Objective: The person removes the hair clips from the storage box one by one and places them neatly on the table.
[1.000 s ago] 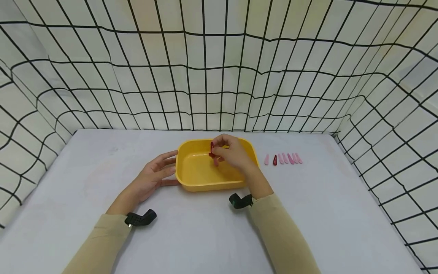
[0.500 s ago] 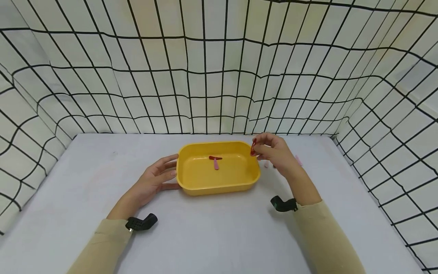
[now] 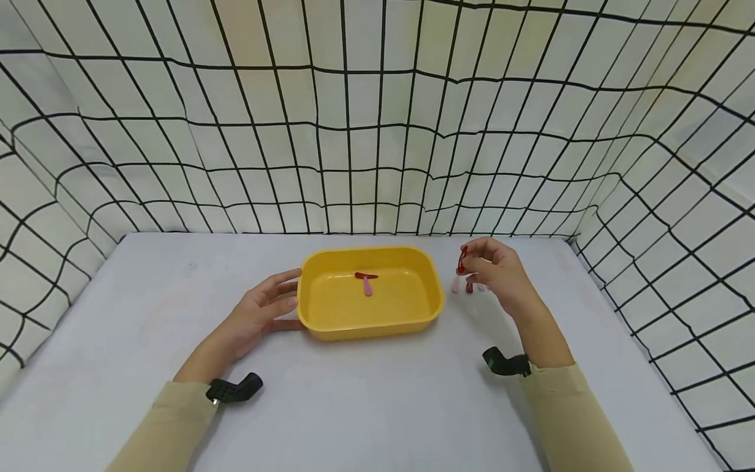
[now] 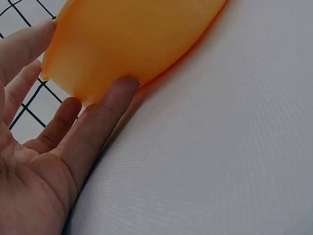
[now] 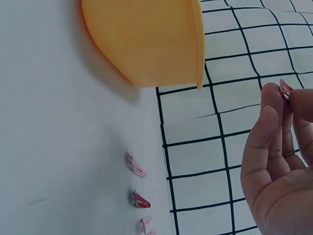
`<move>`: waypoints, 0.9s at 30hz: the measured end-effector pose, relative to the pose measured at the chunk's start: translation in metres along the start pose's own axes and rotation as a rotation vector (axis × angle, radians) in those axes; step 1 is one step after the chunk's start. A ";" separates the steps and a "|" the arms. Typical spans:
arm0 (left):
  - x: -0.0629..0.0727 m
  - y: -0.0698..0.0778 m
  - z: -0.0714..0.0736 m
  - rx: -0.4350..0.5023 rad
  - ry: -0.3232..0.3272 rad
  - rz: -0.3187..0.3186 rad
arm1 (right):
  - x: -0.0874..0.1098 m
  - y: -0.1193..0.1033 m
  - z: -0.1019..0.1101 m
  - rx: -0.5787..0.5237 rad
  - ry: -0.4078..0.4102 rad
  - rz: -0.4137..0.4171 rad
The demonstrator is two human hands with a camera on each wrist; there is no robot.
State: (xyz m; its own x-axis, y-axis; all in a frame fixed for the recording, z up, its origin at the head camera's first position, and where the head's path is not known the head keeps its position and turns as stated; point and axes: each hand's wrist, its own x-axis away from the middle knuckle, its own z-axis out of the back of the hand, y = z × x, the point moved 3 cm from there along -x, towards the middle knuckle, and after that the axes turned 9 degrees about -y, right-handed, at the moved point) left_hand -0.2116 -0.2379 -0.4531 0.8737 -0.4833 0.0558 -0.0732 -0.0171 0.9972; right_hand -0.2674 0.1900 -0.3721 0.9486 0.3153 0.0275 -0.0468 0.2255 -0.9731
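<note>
My left hand (image 3: pixel 250 320) rests against the left wall of a yellow tray (image 3: pixel 354 330), its fingers extended. In the left wrist view the thumb (image 4: pixel 110 112) lies against the tray's outer side. My right hand (image 3: pixel 498 274) is right of the tray, raised above the table, pinching a red hair clip (image 3: pixel 461 260) between thumb and fingertips. Inside the tray lie another red hair clip (image 3: pixel 366 276) and a pink hair clip (image 3: pixel 367 288), close together. Below the right hand, a pale pink clip (image 3: pixel 455 284) and a dark red clip (image 3: pixel 469 288) lie on the table.
More pink clips (image 5: pixel 146 226) continue the row on the white table (image 3: pixel 377 406), partly hidden by the right hand in the head view. Black netting (image 3: pixel 348 131) over pale walls borders the table's back and sides.
My right hand has moved from over the tray to the clip row on the right, still holding a red clip. Another red clip now lies in the tray. The left hand stays at the tray.
</note>
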 end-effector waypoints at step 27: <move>0.000 0.002 -0.003 0.013 0.003 -0.001 | 0.002 0.016 0.039 -0.078 0.076 0.001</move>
State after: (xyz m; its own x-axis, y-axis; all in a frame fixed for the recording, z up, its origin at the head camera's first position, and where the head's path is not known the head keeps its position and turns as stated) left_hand -0.2103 -0.2358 -0.4511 0.8754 -0.4802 0.0549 -0.0783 -0.0287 0.9965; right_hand -0.2788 0.2304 -0.3781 0.9698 0.2435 0.0119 -0.0260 0.1517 -0.9881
